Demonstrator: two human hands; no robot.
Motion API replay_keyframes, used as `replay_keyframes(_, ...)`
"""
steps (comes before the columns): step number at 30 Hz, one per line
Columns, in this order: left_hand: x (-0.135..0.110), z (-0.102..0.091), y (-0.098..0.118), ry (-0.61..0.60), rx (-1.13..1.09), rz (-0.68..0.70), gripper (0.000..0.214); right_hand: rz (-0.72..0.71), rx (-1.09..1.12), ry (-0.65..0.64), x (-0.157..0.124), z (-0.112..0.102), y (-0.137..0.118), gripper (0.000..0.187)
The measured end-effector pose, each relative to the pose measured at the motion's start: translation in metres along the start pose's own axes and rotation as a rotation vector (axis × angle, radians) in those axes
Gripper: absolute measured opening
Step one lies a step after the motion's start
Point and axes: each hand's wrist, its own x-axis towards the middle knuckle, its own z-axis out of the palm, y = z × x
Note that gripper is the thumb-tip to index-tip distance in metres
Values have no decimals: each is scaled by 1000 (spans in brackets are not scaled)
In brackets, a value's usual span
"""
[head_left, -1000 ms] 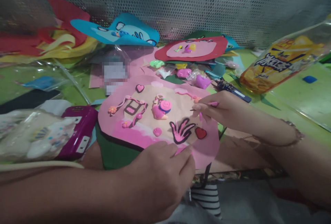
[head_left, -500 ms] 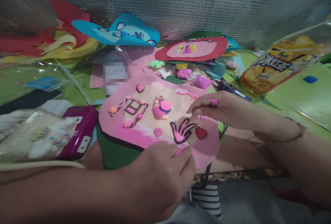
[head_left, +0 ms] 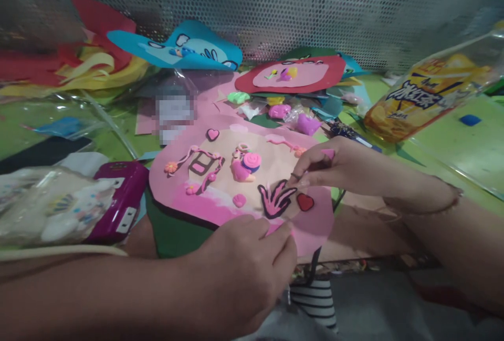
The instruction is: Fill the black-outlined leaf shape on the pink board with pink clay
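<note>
A pink card (head_left: 165,173) with a cream centre carries clay decorations, among them a pink snail (head_left: 242,165), a black-outlined coral-like shape (head_left: 275,200) and a red heart (head_left: 305,202). My right hand (head_left: 338,169) is over the card's right side, thumb and forefinger pinched by the tip of the coral-like shape. A tiny dark strand (head_left: 295,175) shows at those fingertips. My left hand (head_left: 248,273) lies curled over the card's near edge, its fingers closed. Whatever it pinches is hidden, though a bit of bright pink shows beside the fingertips.
A drink bottle (head_left: 421,92) lies tilted at the right. Clay lumps (head_left: 308,124) and a red decorated card (head_left: 244,83) are behind the pink card. At the left are a purple-edged case (head_left: 129,194) and plastic bags; a blue card (head_left: 129,44) stands farther back.
My right hand's fingers have shifted slightly and drawn together near the coral-like shape's tip, where a dark strand now shows. My left hand has hardly moved.
</note>
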Motion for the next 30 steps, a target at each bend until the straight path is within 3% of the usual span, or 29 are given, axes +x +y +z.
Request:
replay_keyframes(5,1,-1,-1,-18,-30,2,34,66,-20,-1,-1,1,-2,14)
replay_keyframes(11,0,0,-1,-29,-41,-5,33,86,110,-23,-1,1,-1,11)
replay_keyframes(17,0,-1,-1,-14,-17,12,33,72,171,-31,-2,-2,2,22)
replay_keyframes(23,1,-2,1,-19,-12,-12,33,125,222,-102,-1,-3,-1,11)
replay_keyframes(30,1,-1,1,-18,-42,-14,30,105,204,-96,0,-3,0,20)
